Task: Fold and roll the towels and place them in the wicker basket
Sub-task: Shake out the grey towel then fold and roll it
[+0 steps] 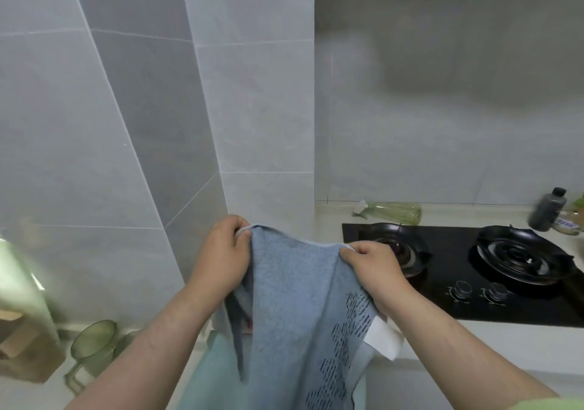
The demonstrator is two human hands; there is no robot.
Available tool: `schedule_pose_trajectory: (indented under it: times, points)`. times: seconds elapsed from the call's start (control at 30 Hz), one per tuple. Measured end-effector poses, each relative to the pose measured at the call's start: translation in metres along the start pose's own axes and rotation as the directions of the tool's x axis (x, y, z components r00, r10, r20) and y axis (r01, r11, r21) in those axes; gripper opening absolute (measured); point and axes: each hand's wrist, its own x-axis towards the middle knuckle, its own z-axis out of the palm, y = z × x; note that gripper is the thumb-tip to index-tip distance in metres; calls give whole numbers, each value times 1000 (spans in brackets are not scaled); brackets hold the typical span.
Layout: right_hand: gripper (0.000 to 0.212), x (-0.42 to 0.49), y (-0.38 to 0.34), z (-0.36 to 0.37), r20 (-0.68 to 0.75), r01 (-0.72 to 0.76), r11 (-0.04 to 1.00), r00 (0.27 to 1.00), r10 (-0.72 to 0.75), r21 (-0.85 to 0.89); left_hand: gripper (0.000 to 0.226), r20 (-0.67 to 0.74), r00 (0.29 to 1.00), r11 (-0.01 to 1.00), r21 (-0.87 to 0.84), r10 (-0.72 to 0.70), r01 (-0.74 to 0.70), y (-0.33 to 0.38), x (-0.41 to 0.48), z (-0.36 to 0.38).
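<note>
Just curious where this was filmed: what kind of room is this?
Probably a home kitchen: a black two-burner gas hob set in a pale counter, a green spray bottle behind it, grey tiled walls. The left hand and right hand grip a blue towel.

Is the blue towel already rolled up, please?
No, the blue towel hangs unrolled, with the left hand and right hand each pinching its top edge.

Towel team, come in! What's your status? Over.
Left hand and right hand both pinch blue towel by its top edge. Towel hangs down, not rolled. Wicker basket not in view. Gas stove close on the right.
</note>
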Motion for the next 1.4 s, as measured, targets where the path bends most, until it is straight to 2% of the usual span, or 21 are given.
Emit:
schedule_pose_trajectory:
  times: [0.07, 0.17, 0.2, 0.27, 0.33, 0.4, 0.47, 0.53, 0.57, 0.63, 0.7, 0.8, 0.93, 1.07, 1.2, 1.33, 1.4]
  points:
    - [25, 8, 28, 9, 5, -133, 991, 991, 133, 4, 21, 56, 995, 996, 7, -84, 83, -33, -3, 22]
    - [4, 11, 71, 27, 11, -253, 967, 967, 254, -39, 25, 128, 966, 974, -11, -225, 228, -85, -18, 59]
    - [13, 10, 87, 33, 1, -261, 964, 965, 261, -56, 26, 140, 962, 971, -19, -235, 240, -100, -25, 71]
    - [27, 10, 116, 47, 14, -232, 972, 973, 232, -33, 23, 163, 960, 970, -48, -228, 239, -121, -37, 91]
    - [25, 6, 148, 60, 22, -162, 986, 986, 162, -34, 18, 224, 944, 954, -121, -242, 273, -134, -53, 108]
    - [26, 0, 179, 71, 14, -68, 994, 997, 69, -86, 27, 258, 929, 919, -226, -264, 324, -150, -73, 115]
    - [38, -6, 204, 80, 56, -47, 996, 997, 52, -78, 25, 172, 960, 945, -205, -223, 256, -176, -98, 114]
    - [57, -13, 227, 85, 141, -36, 996, 989, 48, -84, 16, 108, 991, 996, -34, -79, 84, -213, -126, 108]
    - [68, -17, 237, 85, 178, 11, 992, 984, 12, -128, 13, 133, 991, 998, 60, -32, 24, -232, -138, 103]
    - [77, -19, 253, 86, 207, 150, 959, 973, -100, -241, 25, 224, 974, 974, 215, 20, -69, -266, -157, 99]
    - [66, -22, 259, 88, 232, 266, 913, 952, -199, -310, 35, 278, 960, 958, 270, 18, -97, -283, -166, 99]
    - [50, -23, 259, 96, 196, 325, 891, 942, -273, -318, 36, 234, 972, 948, 306, 19, -92, -292, -168, 104]
    - [39, -24, 261, 101, 102, 361, 881, 932, -347, -305, 18, 133, 991, 933, 353, 29, -75, -291, -158, 101]
    - [40, -31, 256, 100, 86, 472, 806, 876, -475, -357, 19, 53, 998, 997, 72, -44, 40, -267, -144, 93]
    - [47, -59, 236, 96, 84, 602, 693, 775, -626, -396, 16, 12, 998, 996, -62, 58, -57, -225, -141, 73]
    - [43, -100, 210, 102, 181, 678, 586, 708, -683, -443, 21, 77, 986, 985, -95, 151, -143, -192, -162, 48]
    - [40, -120, 200, 104, 223, 697, 548, 690, -689, -462, 17, 49, 981, 977, -117, 186, -180, -185, -175, 32]
